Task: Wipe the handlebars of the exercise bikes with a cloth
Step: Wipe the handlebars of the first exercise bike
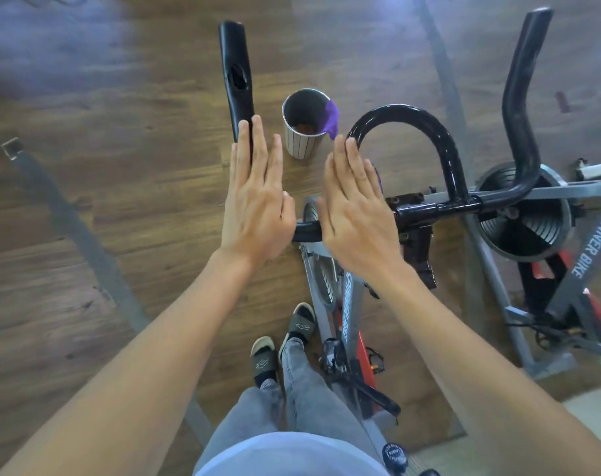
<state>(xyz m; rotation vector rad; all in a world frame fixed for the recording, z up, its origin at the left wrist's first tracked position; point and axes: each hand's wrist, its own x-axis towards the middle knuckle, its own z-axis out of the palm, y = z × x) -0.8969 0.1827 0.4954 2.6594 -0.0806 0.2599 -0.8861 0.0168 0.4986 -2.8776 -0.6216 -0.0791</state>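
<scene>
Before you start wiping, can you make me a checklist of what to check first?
1. Cloth in a hand: not ok. The purple cloth hangs on the metal cup.
2. Left hand free: ok, fingers straight.
3. Right hand free: ok, flat and open.
4. Handlebar within reach: ok, both hands are over it.
5. Cup out of the way: ok, on the floor beyond the bar.
6. Cloth wet: cannot tell.

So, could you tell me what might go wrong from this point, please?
Neither the left hand nor the right hand plainly holds the purple cloth, which hangs on the rim of the metal cup; wiping may start bare-handed. The cup stands on the floor close below the handlebar, so a hasty grab for the cloth could tip it. The open-toed sandals stand close to the bike's pedal.
</scene>
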